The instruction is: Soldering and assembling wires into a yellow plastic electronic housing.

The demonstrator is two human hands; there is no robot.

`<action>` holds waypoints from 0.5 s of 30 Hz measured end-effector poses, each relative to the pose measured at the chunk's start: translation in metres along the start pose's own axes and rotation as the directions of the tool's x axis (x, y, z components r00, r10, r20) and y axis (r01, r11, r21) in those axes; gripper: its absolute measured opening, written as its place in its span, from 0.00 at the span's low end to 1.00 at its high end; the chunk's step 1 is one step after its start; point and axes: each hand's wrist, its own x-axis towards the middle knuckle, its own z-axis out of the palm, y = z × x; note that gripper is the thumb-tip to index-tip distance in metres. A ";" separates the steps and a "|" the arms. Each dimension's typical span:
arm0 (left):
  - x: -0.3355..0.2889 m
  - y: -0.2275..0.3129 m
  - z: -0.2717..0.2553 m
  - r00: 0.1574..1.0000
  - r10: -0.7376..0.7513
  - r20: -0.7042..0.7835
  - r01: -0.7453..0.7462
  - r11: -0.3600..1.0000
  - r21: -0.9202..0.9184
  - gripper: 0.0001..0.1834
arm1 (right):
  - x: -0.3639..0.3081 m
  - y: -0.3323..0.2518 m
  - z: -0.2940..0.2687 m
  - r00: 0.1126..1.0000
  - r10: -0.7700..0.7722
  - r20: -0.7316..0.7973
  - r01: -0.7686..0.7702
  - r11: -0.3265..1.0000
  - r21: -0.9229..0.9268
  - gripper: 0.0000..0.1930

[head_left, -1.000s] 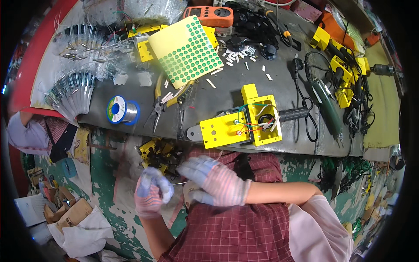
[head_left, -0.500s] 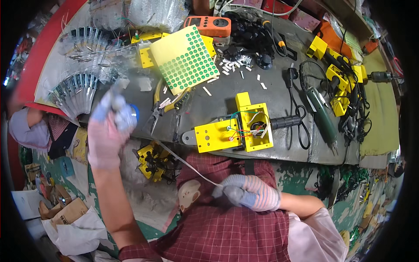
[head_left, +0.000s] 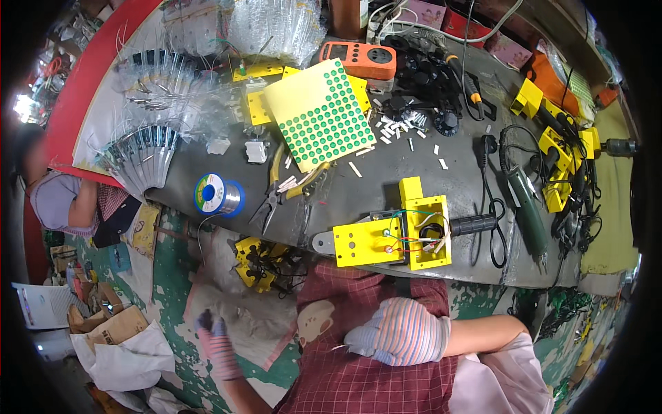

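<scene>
Spool of silvery wire with blue plastic flanges: you have one, left of centre in the frame, on the dark grey worktop. A single thin strand hangs below it past the near edge.

Right of centre lies one bright yellow metal assembly, made up of one flat plate, one hollow box with coloured wires inside and one ribbed black handle. Between spool and assembly you have one pair of yellow-handled pliers; above them, one pale yellow sheet with green dots and one orange multimeter. One dark green handheld tool lies at the right.

Your right forearm reaches in level from the lower right, its striped knit-gloved right hand before your apron, fingers curled together and pinching a short pale wire end. Your left arm slants up and leftward from the bottom edge, putting the gloved left hand at lower left, below the worktop; its fingers are blurred, so you cannot tell whether they are spread.
</scene>
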 end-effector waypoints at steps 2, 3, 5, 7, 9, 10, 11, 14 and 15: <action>-0.025 0.070 0.038 0.941 0.328 -0.081 -0.272 0.876 0.398 0.22 | 0.010 -0.009 -0.019 0.998 0.028 0.061 -0.014 0.975 -0.222 0.09; -0.041 0.112 0.056 0.921 0.388 0.037 -0.389 0.907 0.165 0.20 | 0.017 -0.013 -0.027 0.997 -0.019 0.075 0.046 0.928 -0.371 0.07; -0.063 0.190 0.080 0.774 0.468 0.427 -0.360 0.879 -0.312 0.17 | 0.021 -0.015 -0.040 0.995 -0.102 0.017 0.095 0.829 -0.551 0.07; -0.065 0.214 0.094 0.462 0.328 0.824 0.102 0.903 -0.417 0.14 | 0.024 -0.016 -0.057 0.999 -0.018 0.027 0.031 0.767 -0.641 0.08; -0.067 0.217 0.109 0.349 0.224 0.910 0.310 0.889 -0.337 0.12 | 0.022 -0.011 -0.079 0.998 -0.019 0.055 0.050 0.744 -0.666 0.07; -0.063 0.222 0.117 0.318 0.233 0.919 0.314 0.889 -0.334 0.12 | 0.018 -0.015 -0.095 0.996 0.051 0.067 0.004 0.767 -0.642 0.06; -0.056 0.228 0.124 0.382 0.357 0.853 0.079 0.906 -0.415 0.09 | 0.019 -0.017 -0.117 0.936 0.320 0.146 -0.161 0.758 -0.632 0.05; -0.054 0.240 0.127 0.509 0.355 0.784 -0.035 0.919 -0.394 0.06 | -0.017 0.031 -0.191 0.905 0.048 -0.423 -0.355 0.633 -0.688 0.06; -0.058 0.240 0.130 0.539 0.352 0.765 0.047 0.894 -0.445 0.06 | -0.018 0.056 -0.213 0.804 -0.056 -0.592 -0.497 0.484 -0.720 0.12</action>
